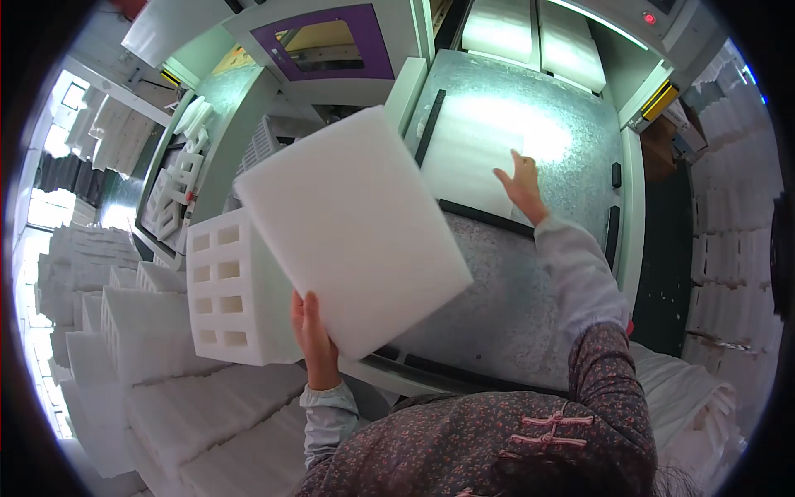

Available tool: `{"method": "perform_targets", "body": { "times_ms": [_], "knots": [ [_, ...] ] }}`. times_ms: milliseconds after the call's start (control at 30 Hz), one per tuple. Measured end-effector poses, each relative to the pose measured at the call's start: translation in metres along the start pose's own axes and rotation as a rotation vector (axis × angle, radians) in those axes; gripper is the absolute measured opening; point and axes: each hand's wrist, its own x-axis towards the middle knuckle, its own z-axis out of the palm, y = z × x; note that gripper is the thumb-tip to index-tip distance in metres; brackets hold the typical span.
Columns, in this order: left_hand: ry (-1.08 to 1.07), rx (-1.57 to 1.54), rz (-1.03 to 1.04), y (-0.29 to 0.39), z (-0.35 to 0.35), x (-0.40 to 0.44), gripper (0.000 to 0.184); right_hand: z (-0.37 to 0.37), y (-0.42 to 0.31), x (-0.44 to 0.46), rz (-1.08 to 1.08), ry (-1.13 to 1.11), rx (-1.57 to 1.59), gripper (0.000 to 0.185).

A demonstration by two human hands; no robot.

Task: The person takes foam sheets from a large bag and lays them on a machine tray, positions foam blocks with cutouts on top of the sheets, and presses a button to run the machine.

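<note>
My left hand (315, 340) grips the lower left edge of a thick white foam sheet (356, 232), thumb and fingers closed on it. The sheet is tilted and raised above the machine's metal bed. Over the bed, my right hand (523, 184) has its fingers apart and holds nothing. It is at the right edge of another white foam sheet (464, 157) lying flat on the metal bed (580, 116); whether the fingertips touch it I cannot tell. Black guide strips (484, 217) run along that sheet's near and left sides.
White foam pieces (497, 31) lie at the back of the machine. On the left stands a stack of foam with rectangular holes (203, 286), beside more foam stacks (199, 406). Foam offcuts (170, 186) fill a bin. A purple-framed window (323, 45) is behind.
</note>
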Motion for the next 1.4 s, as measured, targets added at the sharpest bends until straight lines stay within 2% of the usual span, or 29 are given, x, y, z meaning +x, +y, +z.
{"method": "perform_targets", "body": {
  "times_ms": [33,100,167,200,267,300,433,500,533,600,633,833,1100,1167,1200,1267,1400],
  "knots": [
    [0.0,0.0,0.009,-0.002,0.002,-0.001,0.04,-0.02,-0.032,-0.002,-0.034,-0.053,0.331,0.054],
    [-0.143,0.004,-0.001,-0.006,0.008,-0.004,0.041,-0.095,-0.094,-0.021,0.409,-0.76,1.191,0.051],
    [-0.203,-0.005,0.008,-0.013,0.013,-0.008,0.04,-0.139,-0.131,-0.057,0.177,-0.853,0.949,0.047],
    [-0.25,-0.016,0.017,-0.017,0.017,-0.01,0.039,-0.147,-0.134,-0.075,0.182,-0.841,0.942,0.047],
    [-0.347,-0.042,0.035,-0.024,0.022,-0.014,0.038,-0.161,-0.134,-0.099,0.205,-0.589,0.896,0.04],
    [-0.365,-0.047,0.033,-0.027,0.024,-0.015,0.038,-0.166,-0.13,-0.103,0.212,-0.574,0.888,0.04],
    [-0.317,-0.055,-0.175,-0.037,0.029,-0.023,0.035,-0.19,-0.092,-0.122,0.662,-0.535,1.332,0.032],
    [-0.229,0.039,-0.176,-0.038,0.032,-0.024,0.034,-0.196,-0.051,-0.121,0.709,-0.449,1.36,0.024],
    [-0.253,0.039,-0.185,-0.036,0.034,-0.024,0.034,-0.196,-0.023,-0.116,0.686,-0.374,1.386,0.02],
    [-0.147,0.028,-0.108,-0.028,0.037,-0.024,0.033,-0.217,0.019,-0.107,0.658,-0.112,1.32,0.019],
    [-0.154,0.027,-0.111,-0.026,0.039,-0.025,0.033,-0.217,0.031,-0.11,0.66,-0.106,1.316,0.019],
    [-0.084,0.047,-0.025,-0.023,0.056,-0.028,0.034,-0.204,0.127,-0.058,0.512,0.052,0.531,0.023],
    [-0.106,0.152,-0.018,-0.025,0.071,-0.031,0.036,-0.129,0.175,-0.044,0.299,0.196,-0.481,0.031],
    [-0.121,0.161,-0.027,-0.03,0.075,-0.029,0.036,-0.11,0.147,-0.054,-0.076,0.225,-0.524,0.029],
    [-0.125,0.164,-0.032,-0.032,0.076,-0.028,0.036,-0.1,0.137,-0.063,-0.143,0.171,-0.369,0.03],
    [-0.131,0.166,-0.03,-0.032,0.078,-0.026,0.036,-0.093,0.122,-0.077,-0.059,0.005,-0.324,0.037],
    [-0.138,0.184,-0.004,-0.027,0.079,-0.028,0.036,-0.102,0.121,-0.081,0.071,-0.048,-0.398,0.035]
  ]
}}
